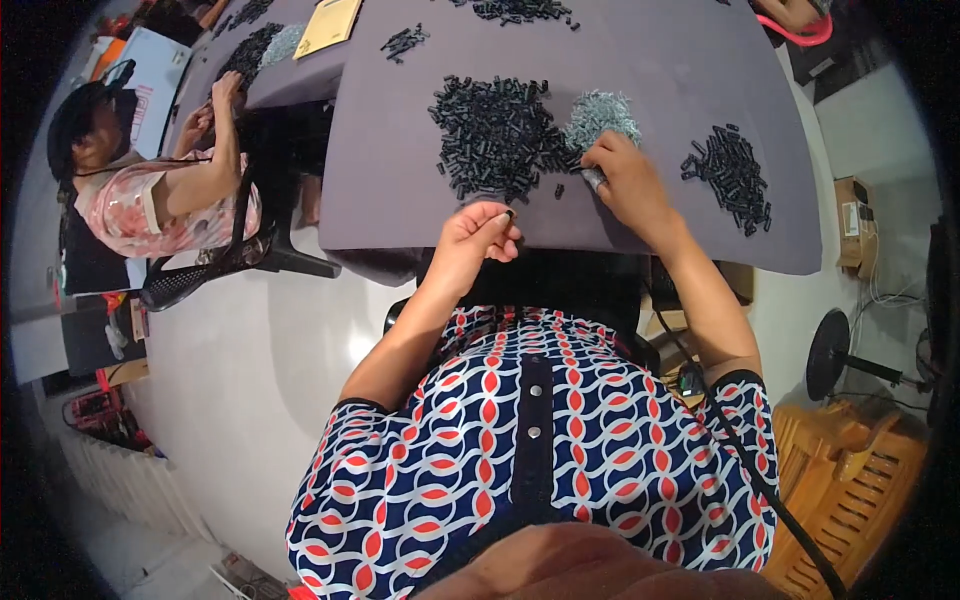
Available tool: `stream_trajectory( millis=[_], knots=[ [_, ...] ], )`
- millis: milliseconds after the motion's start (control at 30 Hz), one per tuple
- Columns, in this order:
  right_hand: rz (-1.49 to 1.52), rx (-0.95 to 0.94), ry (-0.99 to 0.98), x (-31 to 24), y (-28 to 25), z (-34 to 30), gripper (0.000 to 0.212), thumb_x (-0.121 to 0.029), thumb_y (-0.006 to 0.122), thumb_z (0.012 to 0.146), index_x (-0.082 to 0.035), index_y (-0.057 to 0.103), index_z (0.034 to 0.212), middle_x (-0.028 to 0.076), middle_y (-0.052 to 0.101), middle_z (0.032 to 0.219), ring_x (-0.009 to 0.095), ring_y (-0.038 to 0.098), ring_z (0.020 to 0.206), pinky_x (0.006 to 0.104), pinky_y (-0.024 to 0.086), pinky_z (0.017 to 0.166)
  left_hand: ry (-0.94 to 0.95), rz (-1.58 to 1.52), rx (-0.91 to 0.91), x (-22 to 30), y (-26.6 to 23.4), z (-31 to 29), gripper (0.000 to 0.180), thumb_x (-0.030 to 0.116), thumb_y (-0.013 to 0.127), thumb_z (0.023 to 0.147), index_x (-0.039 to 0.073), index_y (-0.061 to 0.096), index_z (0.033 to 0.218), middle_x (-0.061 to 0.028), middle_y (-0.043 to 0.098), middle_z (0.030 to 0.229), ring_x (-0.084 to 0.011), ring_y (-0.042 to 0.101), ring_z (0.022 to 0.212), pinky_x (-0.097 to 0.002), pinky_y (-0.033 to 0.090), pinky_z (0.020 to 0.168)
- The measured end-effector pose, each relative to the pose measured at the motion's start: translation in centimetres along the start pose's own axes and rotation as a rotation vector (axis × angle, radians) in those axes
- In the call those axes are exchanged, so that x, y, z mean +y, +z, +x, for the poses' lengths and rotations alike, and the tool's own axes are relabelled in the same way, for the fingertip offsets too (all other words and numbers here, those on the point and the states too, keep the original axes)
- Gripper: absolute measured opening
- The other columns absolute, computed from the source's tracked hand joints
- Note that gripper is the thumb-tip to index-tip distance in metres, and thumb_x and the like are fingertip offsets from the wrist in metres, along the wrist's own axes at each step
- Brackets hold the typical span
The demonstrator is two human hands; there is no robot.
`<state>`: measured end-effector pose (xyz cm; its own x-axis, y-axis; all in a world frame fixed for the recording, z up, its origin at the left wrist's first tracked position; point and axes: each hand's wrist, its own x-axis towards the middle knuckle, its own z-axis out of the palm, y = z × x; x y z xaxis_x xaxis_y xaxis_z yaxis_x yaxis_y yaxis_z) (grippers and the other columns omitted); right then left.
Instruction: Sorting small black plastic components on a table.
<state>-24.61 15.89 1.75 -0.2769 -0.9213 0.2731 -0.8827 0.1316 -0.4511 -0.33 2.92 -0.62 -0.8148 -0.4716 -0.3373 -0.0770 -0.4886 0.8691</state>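
Small black piece (511, 214): between the left hand's fingertips, on the person's side of the large black heap (490, 135).
Left hand (479, 234): narrow pinch, thumb and fingers holding that piece, just off the heap's near edge.
Right hand (624, 180): right of the heap, fingers bunched at the silver pile (598, 112); something pale (594, 179) shows beneath them, but I cannot tell whether it is held.
Loose black piece (559, 191): by the heap's near right corner, between the hands.
Smaller black pile (728, 178): well right of the heap.
Grey cloth (385, 180): under the heap.
Co-worker (170, 205): seated far left of it.
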Motion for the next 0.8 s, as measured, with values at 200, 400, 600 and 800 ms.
stream_trajectory(
  millis=[200, 400, 600, 800],
  knots=[
    [-0.005, 0.008, -0.038, -2.1, -1.3, -0.4, 0.025, 0.003, 0.067, 0.072, -0.004, 0.059, 0.095, 0.012, 0.057, 0.094, 0.034, 0.058, 0.094, 0.0415, 0.049, 0.078, -0.005, -0.011, 0.007, 0.0, -0.1, -0.1, 0.015, 0.012, 0.054, 0.102, 0.001, 0.062, 0.108, -0.0077, 0.069, 0.087, -0.0108, 0.064, 0.065, -0.0221, 0.052, 0.059],
    [0.727, -0.188, 0.130, -5.2, -2.0, 0.5, 0.015, 0.004, 0.060, 0.083, -0.001, 0.059, 0.097, 0.001, 0.060, 0.085, 0.008, 0.056, 0.078, 0.0238, 0.046, 0.072, 0.011, -0.058, -0.045, 2.1, 2.5, 0.6, 0.016, 0.013, 0.057, 0.101, 0.001, 0.062, 0.110, -0.0066, 0.069, 0.088, -0.0103, 0.064, 0.067, -0.0219, 0.052, 0.062],
    [0.938, -0.238, 0.194, -5.5, -1.8, 1.4, 0.014, 0.003, 0.063, 0.083, 0.001, 0.062, 0.097, 0.001, 0.063, 0.090, 0.008, 0.059, 0.085, 0.0234, 0.048, 0.076, 0.100, 0.006, -0.071, 3.3, 3.1, 0.8, 0.017, 0.013, 0.058, 0.100, 0.002, 0.062, 0.112, -0.0061, 0.070, 0.089, -0.0105, 0.066, 0.069, -0.0225, 0.053, 0.065],
    [0.896, -0.249, 0.205, -5.8, -1.6, 1.7, 0.012, 0.003, 0.063, 0.084, 0.000, 0.063, 0.096, 0.000, 0.063, 0.089, 0.007, 0.060, 0.084, 0.0226, 0.048, 0.075, 0.118, 0.079, -0.066, 3.1, 3.0, 0.7, 0.018, 0.013, 0.058, 0.100, 0.001, 0.063, 0.112, -0.0061, 0.070, 0.089, -0.0110, 0.066, 0.070, -0.0229, 0.054, 0.065]
  ],
)
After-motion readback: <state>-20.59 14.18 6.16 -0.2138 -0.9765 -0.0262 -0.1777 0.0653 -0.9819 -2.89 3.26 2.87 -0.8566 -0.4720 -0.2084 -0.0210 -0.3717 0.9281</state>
